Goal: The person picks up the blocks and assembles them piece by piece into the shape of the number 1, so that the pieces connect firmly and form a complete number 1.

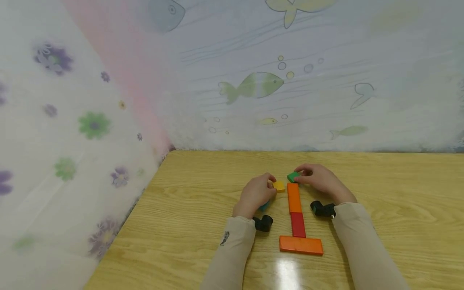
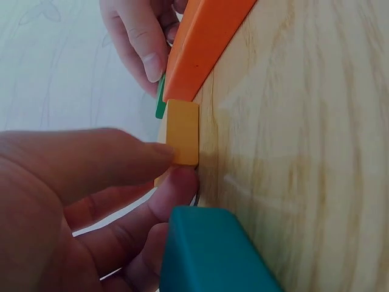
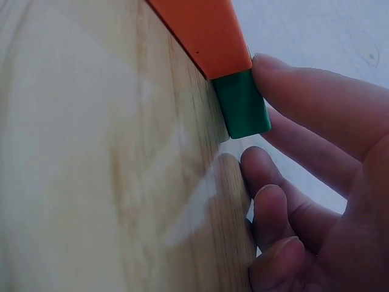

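Note:
My left hand [image 1: 255,195] pinches a yellow block [image 1: 278,186] between thumb and fingers, low over the wooden table. A teal block [image 2: 213,252] lies beside that hand's curled fingers, mostly hidden under the hand in the head view. Across from it, my right hand [image 1: 320,180] holds a green block [image 1: 293,177] with thumb and index finger. The green block sits at the far end of an upright-running orange block [image 1: 294,197]; in the right wrist view the two appear to touch. A red block [image 1: 298,224] continues the line toward me, and a crosswise orange block [image 1: 301,245] lies at its near end.
Both wrists carry small black cameras, left camera [image 1: 264,223] and right camera [image 1: 322,209], close above the table [image 1: 174,225]. A wall covering [image 1: 224,48] printed with fish stands along the back edge, and a flowered one [image 1: 72,153] along the left.

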The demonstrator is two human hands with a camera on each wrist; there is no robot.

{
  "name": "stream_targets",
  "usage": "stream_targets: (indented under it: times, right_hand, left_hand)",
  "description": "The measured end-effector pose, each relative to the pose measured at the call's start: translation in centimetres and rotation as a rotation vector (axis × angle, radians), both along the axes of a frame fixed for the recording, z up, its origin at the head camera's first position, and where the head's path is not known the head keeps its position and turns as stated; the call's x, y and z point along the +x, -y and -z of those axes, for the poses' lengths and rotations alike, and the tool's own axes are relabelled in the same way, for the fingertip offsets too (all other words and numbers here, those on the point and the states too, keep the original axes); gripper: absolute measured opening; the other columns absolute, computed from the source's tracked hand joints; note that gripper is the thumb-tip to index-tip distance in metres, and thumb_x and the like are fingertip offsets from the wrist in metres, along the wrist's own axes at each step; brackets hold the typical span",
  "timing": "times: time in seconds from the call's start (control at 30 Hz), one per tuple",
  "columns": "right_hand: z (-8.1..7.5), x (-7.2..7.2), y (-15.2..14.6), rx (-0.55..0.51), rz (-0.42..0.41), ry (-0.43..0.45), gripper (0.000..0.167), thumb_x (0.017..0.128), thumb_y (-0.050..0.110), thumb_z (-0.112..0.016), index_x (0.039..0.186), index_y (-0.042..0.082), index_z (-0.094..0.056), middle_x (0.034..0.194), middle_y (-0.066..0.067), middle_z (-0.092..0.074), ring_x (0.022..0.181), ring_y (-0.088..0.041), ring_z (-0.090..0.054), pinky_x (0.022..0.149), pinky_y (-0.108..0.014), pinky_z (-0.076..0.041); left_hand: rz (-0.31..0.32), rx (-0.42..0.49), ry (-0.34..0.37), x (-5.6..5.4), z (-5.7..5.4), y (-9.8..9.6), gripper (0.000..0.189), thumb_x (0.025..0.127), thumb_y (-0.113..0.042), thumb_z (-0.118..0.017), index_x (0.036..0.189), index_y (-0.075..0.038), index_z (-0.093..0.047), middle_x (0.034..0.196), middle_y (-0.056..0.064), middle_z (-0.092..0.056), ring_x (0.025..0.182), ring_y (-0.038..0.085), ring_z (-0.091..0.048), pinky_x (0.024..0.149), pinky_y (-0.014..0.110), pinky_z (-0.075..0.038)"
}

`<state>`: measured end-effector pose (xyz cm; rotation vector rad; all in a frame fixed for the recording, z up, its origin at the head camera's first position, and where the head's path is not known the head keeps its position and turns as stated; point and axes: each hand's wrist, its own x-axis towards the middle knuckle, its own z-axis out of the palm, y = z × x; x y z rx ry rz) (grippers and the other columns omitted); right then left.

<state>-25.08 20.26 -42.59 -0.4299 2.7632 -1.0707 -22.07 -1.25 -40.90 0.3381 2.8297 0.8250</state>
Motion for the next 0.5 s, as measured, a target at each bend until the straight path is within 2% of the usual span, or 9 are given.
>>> stream_targets:
  times: [0.5]
  right_hand:
    - [-0.04, 0.03, 0.04, -0.006, -0.006, -0.001, 0.046, 0.085, 0.04, -0.058, 0.119, 0.009, -0.054, 0.098, -0.008, -0.055, 0.079, -0.021, -0.047, 0.067, -0.032, -0.039]
  left_hand:
    - [-0.069, -0.041, -0.056, 0.14, 0.22, -0.6, 0.027, 0.087, -0.024, -0.058, 0.113, -0.02, -0.056, 0.084, -0.008, -0.059, 0.064, 0.007, -0.051, 0.056, 0.023, -0.042]
